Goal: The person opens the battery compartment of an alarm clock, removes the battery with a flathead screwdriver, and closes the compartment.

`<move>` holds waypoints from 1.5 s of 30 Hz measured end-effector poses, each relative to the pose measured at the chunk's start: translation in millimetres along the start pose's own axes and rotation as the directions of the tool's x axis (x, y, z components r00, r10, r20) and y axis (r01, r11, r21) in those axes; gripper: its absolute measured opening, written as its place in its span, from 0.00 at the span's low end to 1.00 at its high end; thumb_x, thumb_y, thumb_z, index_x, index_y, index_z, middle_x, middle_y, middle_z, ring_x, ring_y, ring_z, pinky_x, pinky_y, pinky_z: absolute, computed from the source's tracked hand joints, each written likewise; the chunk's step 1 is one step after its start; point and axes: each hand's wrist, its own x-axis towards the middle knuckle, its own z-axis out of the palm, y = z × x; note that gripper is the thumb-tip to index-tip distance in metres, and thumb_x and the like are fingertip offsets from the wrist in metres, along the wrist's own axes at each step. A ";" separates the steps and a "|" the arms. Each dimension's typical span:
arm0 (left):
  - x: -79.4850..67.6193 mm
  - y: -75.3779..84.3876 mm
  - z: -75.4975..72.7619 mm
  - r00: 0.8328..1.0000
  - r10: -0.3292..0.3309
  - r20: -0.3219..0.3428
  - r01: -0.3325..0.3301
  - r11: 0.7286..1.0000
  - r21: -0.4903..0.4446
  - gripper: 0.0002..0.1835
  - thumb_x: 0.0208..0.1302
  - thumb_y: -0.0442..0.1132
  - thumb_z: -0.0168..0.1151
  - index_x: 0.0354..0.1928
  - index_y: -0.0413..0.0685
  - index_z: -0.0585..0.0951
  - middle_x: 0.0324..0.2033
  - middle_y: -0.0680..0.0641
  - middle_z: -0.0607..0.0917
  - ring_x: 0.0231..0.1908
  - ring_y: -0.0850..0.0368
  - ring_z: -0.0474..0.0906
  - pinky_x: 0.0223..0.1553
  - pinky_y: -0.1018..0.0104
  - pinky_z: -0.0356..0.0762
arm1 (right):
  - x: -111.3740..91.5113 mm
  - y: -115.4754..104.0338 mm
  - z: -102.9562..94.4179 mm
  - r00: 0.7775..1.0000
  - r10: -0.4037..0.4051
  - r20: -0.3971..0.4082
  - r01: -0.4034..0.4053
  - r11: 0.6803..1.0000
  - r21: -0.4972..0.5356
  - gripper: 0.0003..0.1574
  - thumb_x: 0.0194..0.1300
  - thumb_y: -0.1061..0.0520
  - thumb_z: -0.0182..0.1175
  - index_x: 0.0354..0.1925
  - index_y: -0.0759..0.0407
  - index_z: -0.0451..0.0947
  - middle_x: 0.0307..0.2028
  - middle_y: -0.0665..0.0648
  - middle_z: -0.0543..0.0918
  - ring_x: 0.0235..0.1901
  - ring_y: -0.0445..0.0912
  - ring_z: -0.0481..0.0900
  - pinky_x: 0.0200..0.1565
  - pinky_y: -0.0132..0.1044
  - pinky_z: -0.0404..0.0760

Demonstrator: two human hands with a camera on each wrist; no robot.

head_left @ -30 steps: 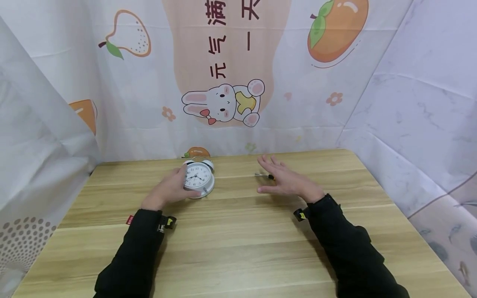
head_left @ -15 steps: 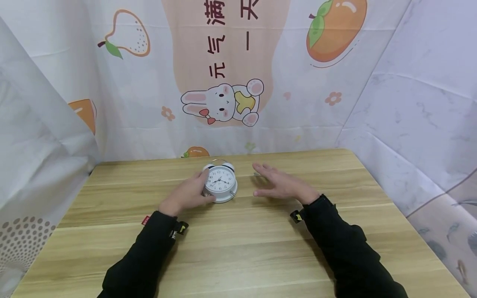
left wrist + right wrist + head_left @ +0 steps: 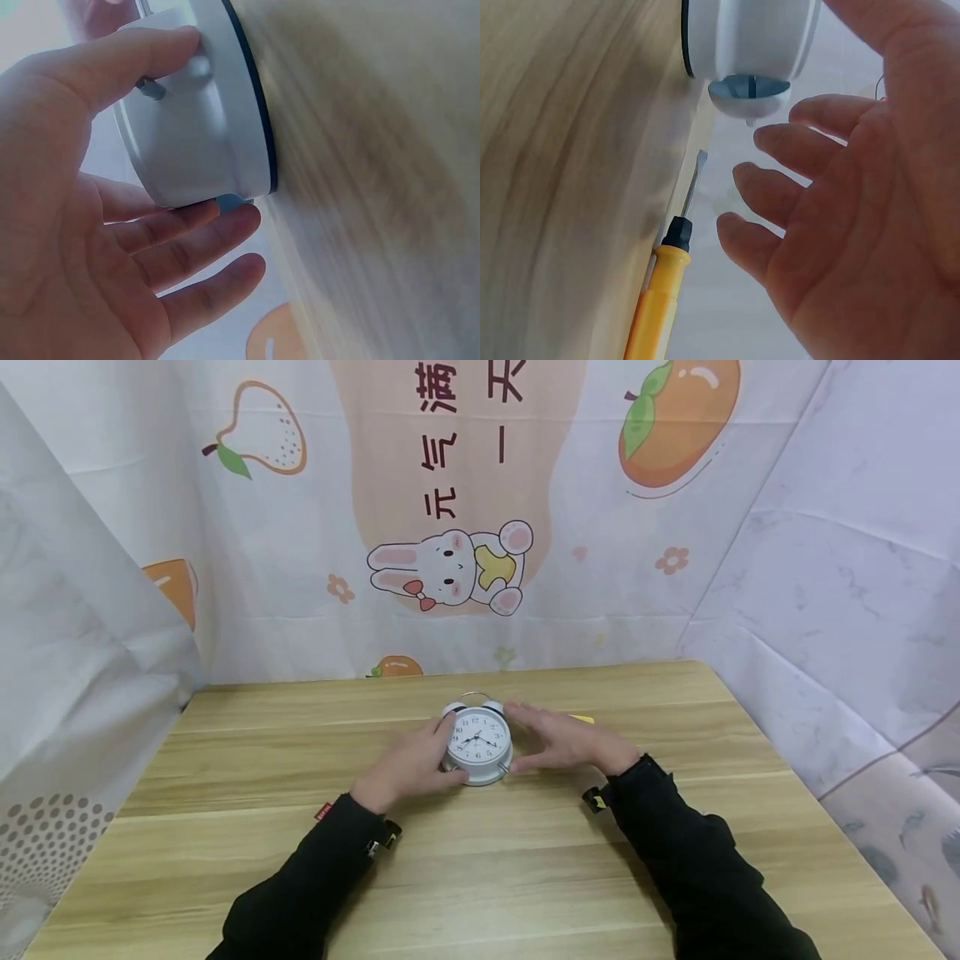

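Observation:
A white twin-bell alarm clock (image 3: 478,739) lies tilted back, dial up, on the wooden table. My left hand (image 3: 408,768) grips its left side. In the left wrist view the thumb presses the white casing (image 3: 202,127) near a small metal leg, while the fingers reach round the opposite side. My right hand (image 3: 566,742) is held at the clock's right side, fingers loosely extended. In the right wrist view, its fingertips hang close to a bell (image 3: 750,97). Below those fingers lies a screwdriver (image 3: 664,292) with a yellow handle and flat tip, mostly hidden behind the hand in the head view.
The wooden table (image 3: 480,877) spreads out in front of the person. A printed curtain (image 3: 277,543) hangs along its back edge, and a marbled sheet (image 3: 840,560) closes off the right side.
My left hand has brought the alarm clock rightward and slightly nearer, up to my right hand. My right hand has come lower, staying over the screwdriver.

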 end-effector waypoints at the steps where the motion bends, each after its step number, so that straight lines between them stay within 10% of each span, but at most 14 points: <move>1: 0.1 1.8 1.1 1.000 0.005 -0.001 -0.005 1.000 -0.012 0.55 0.61 0.56 0.71 0.77 0.31 0.54 0.70 0.29 0.65 0.66 0.40 0.71 0.64 0.50 0.71 | 0.2 0.2 0.8 1.000 -0.006 0.006 0.006 1.000 0.001 0.66 0.61 0.34 0.70 0.80 0.62 0.48 0.78 0.62 0.52 0.77 0.56 0.49 0.73 0.52 0.53; 45: -0.4 4.5 0.4 0.998 0.056 0.016 -0.055 0.994 -0.093 0.53 0.52 0.53 0.73 0.74 0.35 0.59 0.59 0.39 0.78 0.50 0.55 0.78 0.54 0.59 0.78 | 5.0 2.8 13.1 0.995 -0.008 0.095 -0.003 0.994 0.111 0.85 0.53 0.43 0.79 0.79 0.67 0.26 0.79 0.61 0.47 0.77 0.50 0.45 0.75 0.47 0.49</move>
